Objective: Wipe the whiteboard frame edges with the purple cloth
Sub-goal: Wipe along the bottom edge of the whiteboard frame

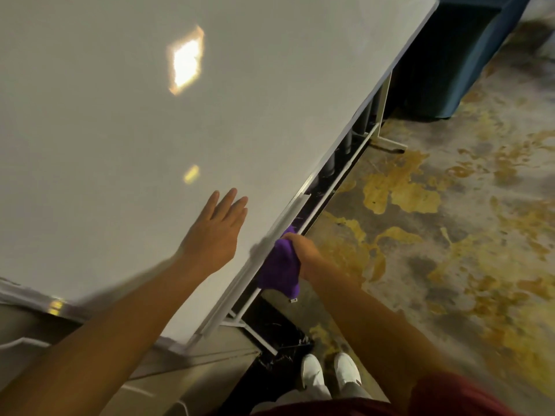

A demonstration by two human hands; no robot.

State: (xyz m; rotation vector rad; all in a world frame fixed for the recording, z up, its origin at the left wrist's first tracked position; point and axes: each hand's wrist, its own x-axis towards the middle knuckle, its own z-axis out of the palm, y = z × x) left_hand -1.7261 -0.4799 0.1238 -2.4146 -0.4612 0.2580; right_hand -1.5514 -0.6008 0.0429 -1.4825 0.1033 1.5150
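Resting flat on the whiteboard (150, 130), the left hand (214, 235) has straight, spread fingers and holds nothing. Beside it runs the board's lower frame edge (240, 280), where the bunched purple cloth (279, 268) presses against the rail, gripped by the right hand (304, 253) above white shoes (330, 376) on stained floor (450, 235).

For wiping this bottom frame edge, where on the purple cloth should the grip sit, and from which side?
Grip the bunched upper part of the purple cloth, coming from the floor side, as the right hand does. The cloth is wadded against the frame edge, with a loose tail hanging below. The left hand rests flat on the whiteboard.
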